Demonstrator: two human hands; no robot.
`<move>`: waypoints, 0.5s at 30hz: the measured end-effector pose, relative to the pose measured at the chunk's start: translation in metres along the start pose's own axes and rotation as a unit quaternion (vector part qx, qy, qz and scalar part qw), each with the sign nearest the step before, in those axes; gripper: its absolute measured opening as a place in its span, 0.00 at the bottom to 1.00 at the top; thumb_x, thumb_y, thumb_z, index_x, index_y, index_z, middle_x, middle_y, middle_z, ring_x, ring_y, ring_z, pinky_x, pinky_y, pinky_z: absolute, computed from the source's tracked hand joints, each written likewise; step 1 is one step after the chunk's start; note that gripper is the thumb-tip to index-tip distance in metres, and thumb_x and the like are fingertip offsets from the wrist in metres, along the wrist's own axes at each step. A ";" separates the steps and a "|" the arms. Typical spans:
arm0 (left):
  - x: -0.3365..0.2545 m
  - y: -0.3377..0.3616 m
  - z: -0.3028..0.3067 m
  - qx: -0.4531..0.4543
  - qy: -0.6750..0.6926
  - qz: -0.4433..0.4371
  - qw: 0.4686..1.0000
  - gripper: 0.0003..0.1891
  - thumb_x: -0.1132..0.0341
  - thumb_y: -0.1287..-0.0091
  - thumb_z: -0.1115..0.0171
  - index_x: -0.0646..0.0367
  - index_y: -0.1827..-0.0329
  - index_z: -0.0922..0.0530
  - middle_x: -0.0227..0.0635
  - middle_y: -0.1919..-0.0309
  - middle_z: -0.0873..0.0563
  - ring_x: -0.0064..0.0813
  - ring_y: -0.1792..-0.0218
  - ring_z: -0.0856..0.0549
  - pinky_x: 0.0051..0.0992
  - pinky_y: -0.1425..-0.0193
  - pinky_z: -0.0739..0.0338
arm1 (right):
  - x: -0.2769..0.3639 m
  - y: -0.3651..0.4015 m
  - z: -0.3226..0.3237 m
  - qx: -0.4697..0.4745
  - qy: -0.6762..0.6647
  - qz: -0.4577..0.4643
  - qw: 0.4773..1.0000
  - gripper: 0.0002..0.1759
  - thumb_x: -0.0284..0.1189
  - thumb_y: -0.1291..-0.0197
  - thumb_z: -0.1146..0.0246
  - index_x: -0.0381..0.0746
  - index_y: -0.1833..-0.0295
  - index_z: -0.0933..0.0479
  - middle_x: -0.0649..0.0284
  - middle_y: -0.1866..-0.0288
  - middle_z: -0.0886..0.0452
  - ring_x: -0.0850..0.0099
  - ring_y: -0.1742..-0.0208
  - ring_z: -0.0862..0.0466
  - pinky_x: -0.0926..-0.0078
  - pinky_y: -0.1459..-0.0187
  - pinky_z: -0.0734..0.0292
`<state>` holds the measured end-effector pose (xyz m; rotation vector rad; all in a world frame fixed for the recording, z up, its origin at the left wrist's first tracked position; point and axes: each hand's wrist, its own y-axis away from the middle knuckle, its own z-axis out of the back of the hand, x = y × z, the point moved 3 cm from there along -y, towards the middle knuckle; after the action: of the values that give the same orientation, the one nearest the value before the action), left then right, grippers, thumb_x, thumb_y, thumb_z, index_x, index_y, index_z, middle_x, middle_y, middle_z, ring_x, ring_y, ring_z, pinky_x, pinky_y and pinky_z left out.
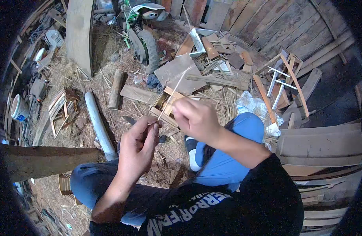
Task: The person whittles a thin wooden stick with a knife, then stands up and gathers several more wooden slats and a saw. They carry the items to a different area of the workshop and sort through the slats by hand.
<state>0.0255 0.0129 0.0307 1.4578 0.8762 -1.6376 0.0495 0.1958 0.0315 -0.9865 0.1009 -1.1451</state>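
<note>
A thin pale wooden stick (176, 89) slants up and away from my left hand (138, 147), whose thumb and fingers pinch its lower end. Close beside the stick, my right hand (196, 120) is closed with the knuckles up; I cannot tell what lies inside its fingers. Behind both hands, a small open wooden box (164, 122) rests on the ground, partly covered by the right hand. A flat brown board (175, 72) lies beyond it, under the stick's far end in this view.
A grey pole (99, 124) and a short log (115, 89) lie to the left. A motorbike wheel (148, 51) stands at the back. Scrap wood (228, 55), a plastic bag (250, 103) and a broken wooden frame (294, 84) fill the right. A white bucket (19, 108) is far left.
</note>
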 end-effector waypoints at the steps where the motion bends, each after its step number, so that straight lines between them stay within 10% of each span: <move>1: 0.001 0.000 0.001 -0.009 0.015 0.007 1.000 0.05 0.73 0.22 0.45 0.65 0.54 0.21 0.23 0.75 0.26 0.10 0.73 0.30 0.16 0.70 0.33 | 0.003 -0.002 0.001 0.003 0.012 -0.004 1.000 0.08 0.27 0.31 0.39 0.37 0.65 0.25 0.55 0.75 0.23 0.54 0.77 0.20 0.61 0.75 0.27; 15: -0.007 0.004 0.003 0.009 -0.005 -0.007 1.000 0.05 0.74 0.23 0.45 0.65 0.53 0.21 0.26 0.71 0.21 0.11 0.72 0.27 0.17 0.70 0.31 | -0.013 0.000 0.001 0.043 -0.017 -0.081 0.996 0.10 0.31 0.31 0.39 0.38 0.65 0.25 0.52 0.76 0.21 0.52 0.75 0.18 0.54 0.75 0.27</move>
<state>0.0281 0.0090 0.0376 1.4572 0.8712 -1.6654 0.0441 0.2063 0.0268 -0.9497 -0.0567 -1.2690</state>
